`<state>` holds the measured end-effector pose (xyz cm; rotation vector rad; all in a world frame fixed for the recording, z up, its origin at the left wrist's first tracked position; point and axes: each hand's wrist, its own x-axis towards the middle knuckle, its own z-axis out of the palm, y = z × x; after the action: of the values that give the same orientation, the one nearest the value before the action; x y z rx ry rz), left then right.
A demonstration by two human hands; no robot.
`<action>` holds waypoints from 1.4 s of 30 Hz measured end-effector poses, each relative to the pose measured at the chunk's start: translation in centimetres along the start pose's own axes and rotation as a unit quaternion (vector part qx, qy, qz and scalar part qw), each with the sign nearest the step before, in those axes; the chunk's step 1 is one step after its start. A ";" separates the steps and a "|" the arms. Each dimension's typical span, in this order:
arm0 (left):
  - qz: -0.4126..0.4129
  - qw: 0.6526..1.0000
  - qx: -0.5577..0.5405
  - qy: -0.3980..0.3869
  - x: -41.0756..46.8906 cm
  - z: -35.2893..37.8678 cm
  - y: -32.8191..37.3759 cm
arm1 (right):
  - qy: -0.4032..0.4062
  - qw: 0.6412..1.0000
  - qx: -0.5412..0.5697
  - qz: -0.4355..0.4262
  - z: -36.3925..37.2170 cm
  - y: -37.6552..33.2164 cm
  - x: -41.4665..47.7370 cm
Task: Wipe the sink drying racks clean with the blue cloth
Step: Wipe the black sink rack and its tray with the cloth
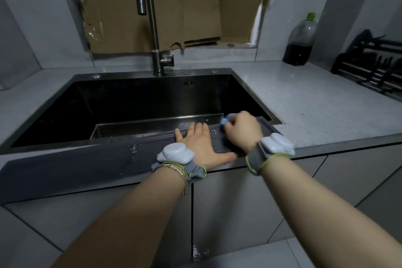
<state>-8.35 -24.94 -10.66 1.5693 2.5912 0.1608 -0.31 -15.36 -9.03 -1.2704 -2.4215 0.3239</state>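
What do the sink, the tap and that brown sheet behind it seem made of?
The sink looks like dark brushed steel: flat walls, dull sheen. The tap seems brushed metal too, grey with soft highlights. The brown sheet is likely cardboard: matt, creased, torn along its lower edge.

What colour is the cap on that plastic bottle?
The cap is green, clearest in the head view.

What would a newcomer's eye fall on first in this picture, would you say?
First the two hands at the sink's front edge: the left hand lies flat on the long dark rack while the right hand grips the blue cloth against it. Behind, a tall faucet rises before brown cardboard.
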 end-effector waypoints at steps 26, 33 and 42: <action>0.032 0.999 -0.018 0.010 -0.3 0.3 -0.6 | -0.045 0.972 -0.230 0.035 -5.5 6.4 -3.1; 0.034 0.999 -0.008 0.011 -0.2 0.4 -0.3 | -0.020 0.985 -0.169 -0.004 -3.8 2.9 -4.8; 0.038 0.999 -0.016 -0.022 -1.1 -1.0 -2.3 | -0.049 0.990 -0.125 -0.046 -2.6 0.5 -6.1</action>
<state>-9.95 -27.02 -9.96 1.6415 2.4864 0.1716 4.34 -20.08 -8.23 -1.2649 -2.6615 0.0577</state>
